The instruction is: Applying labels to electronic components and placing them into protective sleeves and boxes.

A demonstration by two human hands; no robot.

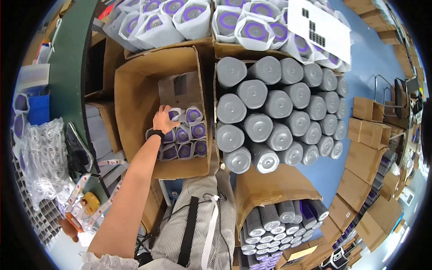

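Note:
Inside the open cardboard box [135, 96], my left hand [163, 121] reaches down with a black band at its wrist. Its thumb and fingers close round the end of a white-wrapped cylinder [174, 115] with a purple ring. Several similar white-wrapped cylinders [183, 134] stand in rows beside and nearer than the hand. Brown cardboard [180, 90] shows at the far part of the box's inside. My right hand is out of the picture. Right of the box, bare grey cylinders [270, 101] with rounded ends stand closely packed in rows.
Beyond the box stand more white-wrapped cylinders [193, 13], with a printed white sheet [319, 31] over some. An open carton [279, 186] of grey cylinders lies at lower right. Cartons [366, 164] line the right side. A green surface [67, 54] and plastic-wrapped bundle [45, 157] are at left.

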